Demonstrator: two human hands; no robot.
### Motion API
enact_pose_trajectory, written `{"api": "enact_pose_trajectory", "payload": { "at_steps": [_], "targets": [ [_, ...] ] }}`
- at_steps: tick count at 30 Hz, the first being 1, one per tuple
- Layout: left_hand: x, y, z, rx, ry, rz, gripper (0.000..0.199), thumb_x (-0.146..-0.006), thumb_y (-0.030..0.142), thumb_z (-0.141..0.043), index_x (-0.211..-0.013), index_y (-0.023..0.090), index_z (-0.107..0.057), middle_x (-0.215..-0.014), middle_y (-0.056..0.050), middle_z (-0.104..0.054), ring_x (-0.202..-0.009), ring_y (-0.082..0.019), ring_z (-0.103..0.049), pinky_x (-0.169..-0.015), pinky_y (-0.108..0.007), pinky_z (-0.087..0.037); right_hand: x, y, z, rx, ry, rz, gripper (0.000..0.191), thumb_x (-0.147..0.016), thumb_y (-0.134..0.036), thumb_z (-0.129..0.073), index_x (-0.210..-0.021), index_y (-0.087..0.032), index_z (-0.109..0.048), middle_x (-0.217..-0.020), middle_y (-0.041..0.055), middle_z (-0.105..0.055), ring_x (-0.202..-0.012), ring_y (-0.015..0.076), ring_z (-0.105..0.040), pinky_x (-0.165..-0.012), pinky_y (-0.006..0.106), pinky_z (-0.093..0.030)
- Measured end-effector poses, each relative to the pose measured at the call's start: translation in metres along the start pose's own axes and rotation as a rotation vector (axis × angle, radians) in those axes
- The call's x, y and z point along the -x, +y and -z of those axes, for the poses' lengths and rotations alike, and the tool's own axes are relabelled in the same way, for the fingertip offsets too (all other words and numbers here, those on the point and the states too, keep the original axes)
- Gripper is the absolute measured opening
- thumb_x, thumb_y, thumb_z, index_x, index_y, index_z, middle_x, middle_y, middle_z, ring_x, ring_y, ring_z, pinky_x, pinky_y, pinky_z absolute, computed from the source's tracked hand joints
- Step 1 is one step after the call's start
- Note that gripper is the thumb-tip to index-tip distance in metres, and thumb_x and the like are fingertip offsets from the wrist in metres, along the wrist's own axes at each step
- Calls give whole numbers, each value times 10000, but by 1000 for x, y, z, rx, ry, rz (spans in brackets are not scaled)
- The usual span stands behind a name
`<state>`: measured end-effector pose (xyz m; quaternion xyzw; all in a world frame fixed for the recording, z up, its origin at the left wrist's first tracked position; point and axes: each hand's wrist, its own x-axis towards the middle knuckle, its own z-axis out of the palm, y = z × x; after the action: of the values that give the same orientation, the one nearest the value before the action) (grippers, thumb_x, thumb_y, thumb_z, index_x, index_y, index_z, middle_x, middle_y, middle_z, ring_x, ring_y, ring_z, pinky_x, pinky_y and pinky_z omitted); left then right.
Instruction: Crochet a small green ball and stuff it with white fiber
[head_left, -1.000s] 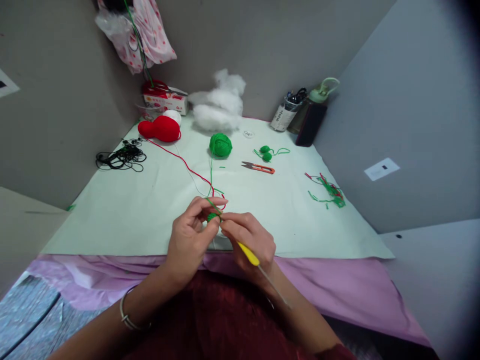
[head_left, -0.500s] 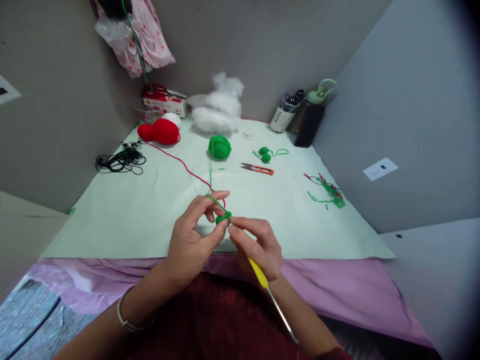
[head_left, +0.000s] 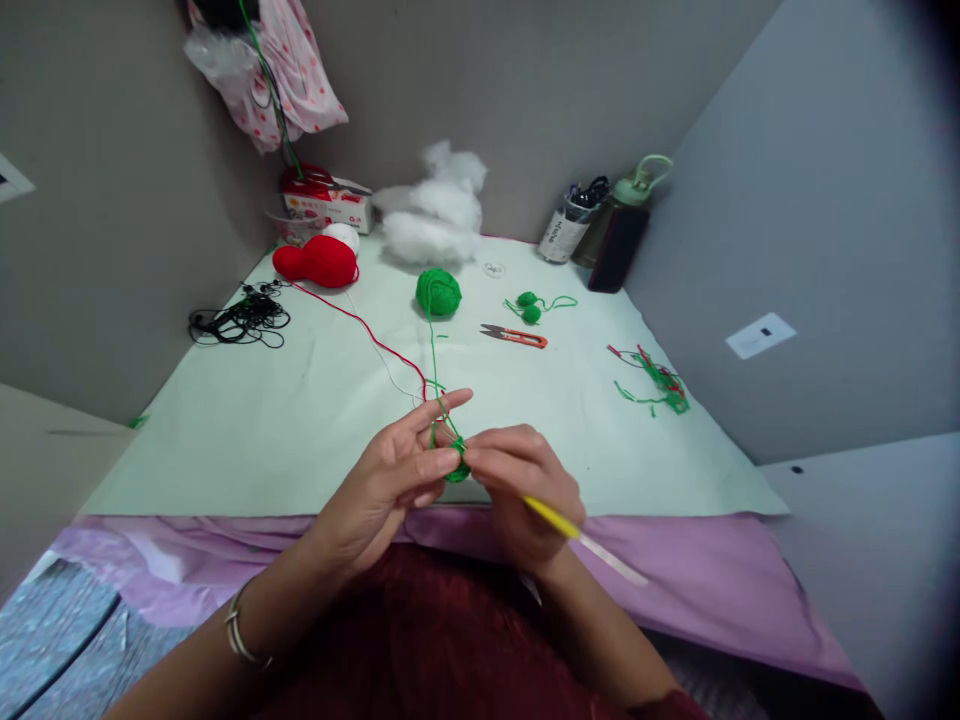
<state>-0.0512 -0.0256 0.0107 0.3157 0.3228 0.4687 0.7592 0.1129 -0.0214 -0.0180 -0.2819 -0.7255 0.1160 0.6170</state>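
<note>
My left hand [head_left: 386, 478] pinches the green crochet piece [head_left: 457, 474] above the tabletop [head_left: 240, 440], my right hand [head_left: 534, 488] grips the yellow-handled crochet hook [head_left: 552, 517] — and slack in the green yarn [head_left: 433, 350] could let it slip off.

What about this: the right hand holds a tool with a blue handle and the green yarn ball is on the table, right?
Not blue: the head view shows a yellow handle on the tool in the right hand. The green yarn ball is on the table.
</note>
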Motion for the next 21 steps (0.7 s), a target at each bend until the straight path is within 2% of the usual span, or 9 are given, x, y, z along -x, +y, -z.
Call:
{"api": "enact_pose_trajectory", "payload": {
  "at_steps": [3, 6, 8, 11, 13, 15, 18, 21],
  "targets": [
    [-1, 3, 4, 24, -9, 16, 666, -789, 292, -881, -1416, 230, -665, -896, 6, -551, -638, -61, -352, -492, -164, -284, -9, -3, 5, -219, -8, -194, 233, -1007, -150, -622, -1130, -278, -773, -948, 31, -781, -862, 183, -748, -724, 336, -638],
    [-1, 1, 6, -55, 18, -63, 718, -790, 246, -880, -1461, 244, -623, -890, 9, -574, -670, -75, -428, -518, -168, -333, -13, -7, 11, -252, -29, -259, 230, -1006, -126, -611, -1104, -260, -770, -932, 34, -776, -879, 183, -743, -761, 348, -634],
    [-1, -2, 6, -123, 53, -142, 735, -793, 212, -881, -1474, 259, -607, -867, 21, -582, -659, -71, -434, -536, -168, -353, -11, -9, 13, -152, -97, -200, 263, -991, -94, -619, -1138, -261, -760, -975, 44, -773, -903, 180, -744, -771, 339, -635],
    [-1, -6, 2, -120, 98, -203, 695, -807, 215, -878, -1452, 263, -624, -869, 27, -590, -630, -56, -422, -525, -159, -345, 0, -7, 9, 168, -133, 6, 349, -962, -89, -659, -1244, -280, -736, -1068, 74, -761, -956, 199, -745, -769, 336, -647],
    [0, -7, -1, -52, 84, -155, 651, -817, 252, -874, -1426, 247, -645, -857, 28, -583, -586, -42, -390, -486, -155, -309, 8, -4, 3, 359, -60, 145, 408, -951, -93, -671, -1308, -285, -717, -1087, 88, -760, -991, 226, -738, -797, 367, -656],
    [0, -5, -1, 26, 35, -54, 590, -823, 280, -867, -1380, 220, -681, -821, 36, -561, -532, -20, -316, -461, -151, -277, 13, -2, -1, 384, -6, 186, 451, -953, -79, -655, -1352, -284, -699, -1100, 90, -758, -998, 229, -735, -799, 374, -657],
    [0, -1, 1, 113, -19, 59, 503, -828, 269, -855, -1309, 190, -732, -773, 51, -510, -510, -5, -216, -467, -144, -279, 11, -3, 0, 173, -41, 46, 433, -965, -72, -633, -1329, -294, -711, -1102, 68, -759, -975, 201, -741, -767, 336, -644],
    [0, 2, 6, 135, -23, 55, 454, -832, 206, -829, -1281, 205, -755, -816, 39, -525, -522, -7, -215, -473, -142, -282, 3, -9, 7, -57, -21, -140, 345, -980, -72, -606, -1220, -272, -752, -1011, 46, -778, -926, 184, -740, -787, 339, -627]
  ]
}}
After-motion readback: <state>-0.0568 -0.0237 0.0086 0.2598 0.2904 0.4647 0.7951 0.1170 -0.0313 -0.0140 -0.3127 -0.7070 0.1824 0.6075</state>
